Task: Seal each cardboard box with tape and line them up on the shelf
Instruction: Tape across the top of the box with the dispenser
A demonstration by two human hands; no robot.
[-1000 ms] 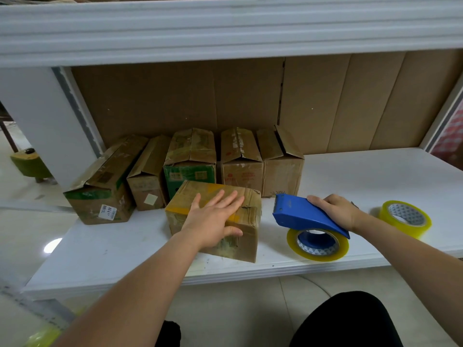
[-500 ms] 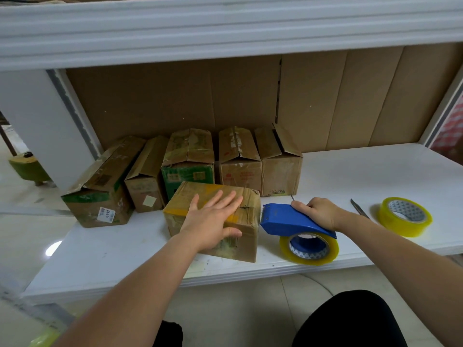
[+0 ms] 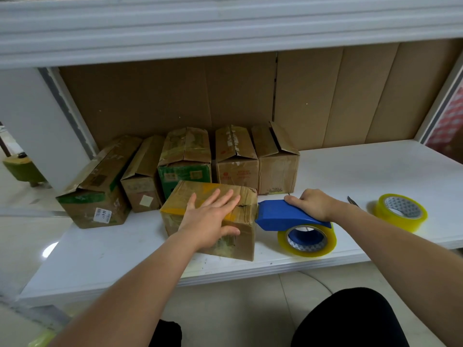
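Note:
A worn cardboard box with yellow tape lies near the front of the white shelf. My left hand presses flat on its top, fingers straight. My right hand grips the blue tape dispenser, which carries a roll of clear yellowish tape. The dispenser's front end touches the box's right edge. Behind stand several other cardboard boxes in a row against the cardboard back wall.
A spare roll of yellowish tape lies on the shelf at the right, with a small metal blade beside it. The upper shelf's white edge overhangs. My dark-clothed knee is below the shelf front.
My right hand has slid the tape dispenser leftward along the shelf until its front meets the box's right side. My left hand has stayed flat on the box.

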